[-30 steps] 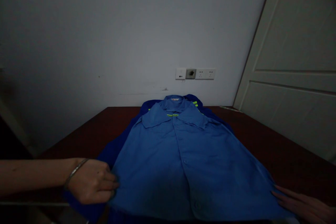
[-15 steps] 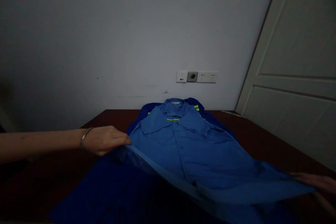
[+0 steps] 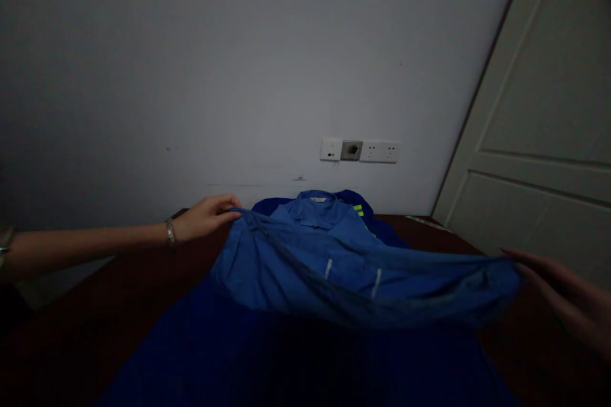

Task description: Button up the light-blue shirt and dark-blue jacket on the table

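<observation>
A light blue collared shirt (image 3: 296, 248) lies over a darker blue garment (image 3: 191, 343) with yellow-green strips. My left hand (image 3: 205, 213), with a bracelet at its wrist, pinches the shirt's edge at the left. On the right, my right hand (image 3: 563, 286) grips the opposite edge, slightly blurred. Between the two hands the shirt's lower part is raised and sags in the middle, its inside and two short white strips showing. The collar with a white label rests at the far end, near the wall.
Both garments lie on a dark reddish-brown table (image 3: 439, 238) that meets a pale wall (image 3: 238, 76). Wall sockets (image 3: 379, 151) sit just above its back edge. A panelled door (image 3: 539, 133) stands at the right.
Both hands have risen, lifting the shirt's lower part off the dark blue garment and up towards the collar. The right hand has also come further into view.
</observation>
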`<state>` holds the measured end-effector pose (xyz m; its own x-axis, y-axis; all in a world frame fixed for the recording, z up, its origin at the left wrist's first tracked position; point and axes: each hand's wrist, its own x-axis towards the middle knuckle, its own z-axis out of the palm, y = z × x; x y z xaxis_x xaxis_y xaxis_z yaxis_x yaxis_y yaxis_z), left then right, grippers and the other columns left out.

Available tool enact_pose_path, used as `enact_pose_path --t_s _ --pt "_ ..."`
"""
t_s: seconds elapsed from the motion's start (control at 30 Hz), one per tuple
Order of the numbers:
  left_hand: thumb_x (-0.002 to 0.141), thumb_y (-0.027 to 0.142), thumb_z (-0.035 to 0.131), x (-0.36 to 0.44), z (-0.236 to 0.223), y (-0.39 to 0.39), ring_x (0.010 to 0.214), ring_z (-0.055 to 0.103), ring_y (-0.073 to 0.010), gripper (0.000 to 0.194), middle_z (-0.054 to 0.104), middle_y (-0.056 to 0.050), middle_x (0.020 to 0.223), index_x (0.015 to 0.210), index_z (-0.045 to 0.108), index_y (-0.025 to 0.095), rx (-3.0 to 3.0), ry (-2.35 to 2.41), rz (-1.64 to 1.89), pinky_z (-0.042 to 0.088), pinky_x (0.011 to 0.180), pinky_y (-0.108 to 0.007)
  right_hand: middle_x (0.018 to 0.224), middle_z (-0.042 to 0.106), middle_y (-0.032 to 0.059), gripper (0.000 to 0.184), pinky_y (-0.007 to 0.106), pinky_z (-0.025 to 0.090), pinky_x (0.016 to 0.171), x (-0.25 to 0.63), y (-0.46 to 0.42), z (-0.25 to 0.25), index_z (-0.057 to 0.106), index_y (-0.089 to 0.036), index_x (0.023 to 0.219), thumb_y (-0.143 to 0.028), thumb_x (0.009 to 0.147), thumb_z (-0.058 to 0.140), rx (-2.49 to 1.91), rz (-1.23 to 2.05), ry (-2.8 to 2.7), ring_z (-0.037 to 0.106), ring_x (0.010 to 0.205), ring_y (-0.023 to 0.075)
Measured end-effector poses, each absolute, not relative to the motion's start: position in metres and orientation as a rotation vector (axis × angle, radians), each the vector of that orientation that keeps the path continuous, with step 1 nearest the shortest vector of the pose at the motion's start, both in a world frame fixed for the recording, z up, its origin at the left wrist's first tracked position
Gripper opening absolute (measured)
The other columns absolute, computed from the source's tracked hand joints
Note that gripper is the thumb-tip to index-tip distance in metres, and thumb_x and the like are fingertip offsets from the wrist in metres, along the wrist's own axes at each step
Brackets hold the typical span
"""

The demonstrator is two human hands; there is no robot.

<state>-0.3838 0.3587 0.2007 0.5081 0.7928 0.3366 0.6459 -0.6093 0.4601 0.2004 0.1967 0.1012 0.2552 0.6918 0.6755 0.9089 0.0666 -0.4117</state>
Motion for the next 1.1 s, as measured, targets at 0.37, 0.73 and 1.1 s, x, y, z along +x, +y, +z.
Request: enact_pose_path --t_s 0.37,0.73,1.1 --pt "0.077 0.018 0.039 -0.365 0.200 0.458 0.094 0.058 -0.0179 0.031 0.065 -0.007 0.097 0.101 0.058 0.012 2.490 1.710 0.624 0.044 0.083 -0.027 0.098 0.064 0.0131 0.035 0.029 0.046 0.078 0.190 0.394 0.124 0.054 -0.012 0.113 -0.022 0.086 0.035 -1.663 -0.195 -1.649 0.061 0.087 0.0202" --pt "0.078 0.015 0.047 -0.346 0.133 0.552 0.087 0.061 -0.0233 0.021 0.063 -0.015 0.092 0.092 0.061 0.011 2.781 1.718 -0.430 0.045 0.075 -0.029 0.092 0.057 0.0184 0.029 0.029 0.043 0.072 0.148 0.486 0.055 0.051 -0.008 0.107 -0.005 0.083 0.037 -2.042 -0.704 -2.248 0.059 0.081 0.0221" --pt "0.078 0.026 0.052 -0.336 0.118 0.592 0.086 0.062 -0.0219 0.021 0.066 -0.014 0.089 0.087 0.065 0.012 2.758 1.764 -0.378 0.045 0.077 -0.029 0.091 0.057 0.0180 0.028 0.031 0.045 0.069 0.154 0.505 0.047 0.050 -0.009 0.109 -0.007 0.085 0.036 -2.080 -0.800 -2.207 0.061 0.077 0.0232"
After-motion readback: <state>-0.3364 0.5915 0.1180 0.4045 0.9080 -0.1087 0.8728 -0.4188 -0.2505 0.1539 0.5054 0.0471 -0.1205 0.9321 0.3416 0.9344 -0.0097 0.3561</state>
